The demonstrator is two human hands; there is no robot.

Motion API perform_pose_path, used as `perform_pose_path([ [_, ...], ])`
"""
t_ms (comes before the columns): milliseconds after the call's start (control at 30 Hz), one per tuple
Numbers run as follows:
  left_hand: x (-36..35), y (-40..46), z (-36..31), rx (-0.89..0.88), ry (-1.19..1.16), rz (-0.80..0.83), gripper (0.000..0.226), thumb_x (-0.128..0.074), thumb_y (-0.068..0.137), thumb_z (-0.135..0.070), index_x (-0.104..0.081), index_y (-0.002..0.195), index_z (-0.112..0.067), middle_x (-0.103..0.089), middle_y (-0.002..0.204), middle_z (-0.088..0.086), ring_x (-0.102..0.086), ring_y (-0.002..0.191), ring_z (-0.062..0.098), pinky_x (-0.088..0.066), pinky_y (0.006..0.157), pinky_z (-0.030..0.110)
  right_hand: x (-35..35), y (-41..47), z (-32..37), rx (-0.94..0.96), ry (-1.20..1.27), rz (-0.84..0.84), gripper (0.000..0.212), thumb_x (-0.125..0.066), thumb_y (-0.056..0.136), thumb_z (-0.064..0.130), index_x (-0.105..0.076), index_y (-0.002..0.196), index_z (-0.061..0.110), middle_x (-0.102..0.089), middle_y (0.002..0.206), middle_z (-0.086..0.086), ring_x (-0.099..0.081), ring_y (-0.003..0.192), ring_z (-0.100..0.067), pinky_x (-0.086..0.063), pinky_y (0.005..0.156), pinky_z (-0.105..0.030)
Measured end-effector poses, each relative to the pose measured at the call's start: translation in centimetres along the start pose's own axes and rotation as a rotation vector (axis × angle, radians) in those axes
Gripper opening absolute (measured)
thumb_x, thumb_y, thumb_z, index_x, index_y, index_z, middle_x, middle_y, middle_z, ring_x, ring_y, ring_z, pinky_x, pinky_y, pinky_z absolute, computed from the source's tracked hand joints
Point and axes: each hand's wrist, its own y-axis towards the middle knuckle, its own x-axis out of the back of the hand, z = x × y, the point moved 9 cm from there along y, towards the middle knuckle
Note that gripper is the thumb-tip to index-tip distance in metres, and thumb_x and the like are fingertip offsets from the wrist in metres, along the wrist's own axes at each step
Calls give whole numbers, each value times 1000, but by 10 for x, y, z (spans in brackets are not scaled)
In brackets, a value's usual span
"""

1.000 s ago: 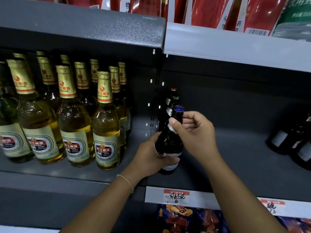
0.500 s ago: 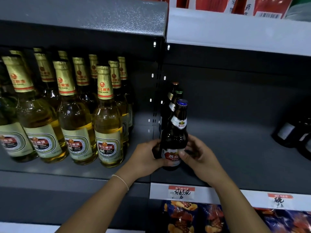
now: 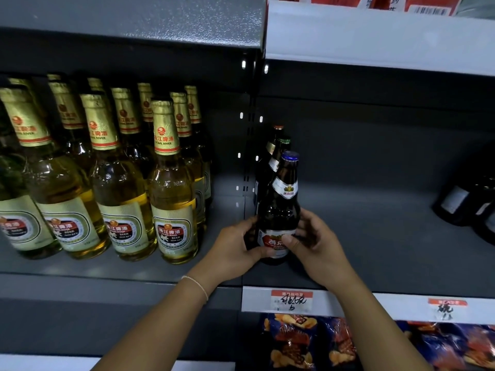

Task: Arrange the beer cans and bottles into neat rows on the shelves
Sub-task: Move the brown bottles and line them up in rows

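A dark brown beer bottle (image 3: 282, 199) with a blue cap stands upright at the front left of the right-hand grey shelf (image 3: 375, 236). My left hand (image 3: 235, 250) grips its lower body from the left, thumb on the red label. My right hand (image 3: 316, 242) holds the same bottle from the right, fingers curled around the label. Two more dark bottles (image 3: 273, 156) stand in a line directly behind it. On the left shelf, several golden Pearl River beer bottles (image 3: 171, 183) stand in rows.
Dark bottles (image 3: 466, 202) stand at the right edge of the same shelf, with bare shelf between them and my hands. Price tags (image 3: 292, 301) hang on the front rail. Snack bags (image 3: 294, 341) fill the shelf below. Red packages (image 3: 385, 2) sit on the shelf above.
My right hand has come down from the bottle's neck to its lower body. The bottle's label now faces front, and both hands hold the base.
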Motion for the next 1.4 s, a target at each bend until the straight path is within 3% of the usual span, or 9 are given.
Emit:
perform_pose_path([
  [100,-1,0,0,-8,26,-6,60,-82,76,-19,-56,130,-21,-61,108,-20,-53,94,-24,-39,82,-2,0,-1,-1,-4,-3,-2,59,-69,86,2,-48,138,19,-66,122,2,-64,110,-10,-53,96,-33],
  [367,0,-1,-4,31,111,30,61,-81,77,-27,-55,132,-22,-65,121,-9,-58,107,-3,-39,83,-2,-1,-2,3,6,4,10,57,-69,86,2,-49,137,19,-66,122,2,-64,111,-9,-54,95,-29],
  [600,5,-18,-54,134,775,241,39,-59,86,-55,-65,107,-23,-66,101,-3,-60,93,15,-45,73,27,15,-7,9,11,37,1,45,-63,90,9,-52,133,19,-66,120,1,-64,109,-5,-52,96,-23],
  [700,-12,-21,-106,3,606,199,27,-58,90,-48,-66,101,-25,-66,97,-7,-60,89,9,-48,75,28,40,-10,16,5,41,-64,37,-61,92,9,-55,127,19,-66,117,-2,-64,103,0,-50,99,-24],
  [867,-63,4,-166,-199,287,65,30,-56,95,-26,-58,125,-23,-70,100,-7,-60,89,2,-49,85,27,117,-16,33,42,-47,-159,28,-57,96,11,-58,122,20,-69,112,-2,-66,105,-6,-53,95,-23],
  [1000,-127,42,-197,-291,210,53,48,-54,95,-20,-45,142,-18,-62,125,3,-58,112,16,-45,100,36,203,-24,38,61,-115,-284,24,-58,96,15,-61,115,30,-70,109,-3,-66,103,-9,-54,94,-32],
  [1133,-194,78,-237,-377,203,126,55,-50,97,-19,-32,149,-21,-48,144,2,-46,130,14,-36,110,30,287,-31,43,99,-197,-396,26,-59,96,11,-60,111,33,-69,103,-4,-65,97,-12,-53,91,-34],
  [1267,-259,111,-271,-378,200,219,58,-48,98,-17,-26,152,-20,-38,151,4,-39,136,18,-34,113,33,366,-33,47,116,-287,-513,26,-60,95,8,-60,120,15,-67,106,-8,-62,89,-7,-49,85,-19],
  [1400,-314,132,-295,-382,220,284,57,-46,99,-14,-25,152,-16,-33,153,4,-35,138,18,-25,105,17,453,-46,60,136,-470,-750,33,-61,95,12,-59,127,7,-63,110,-2,-62,94,-11,-43,75,-2],
])
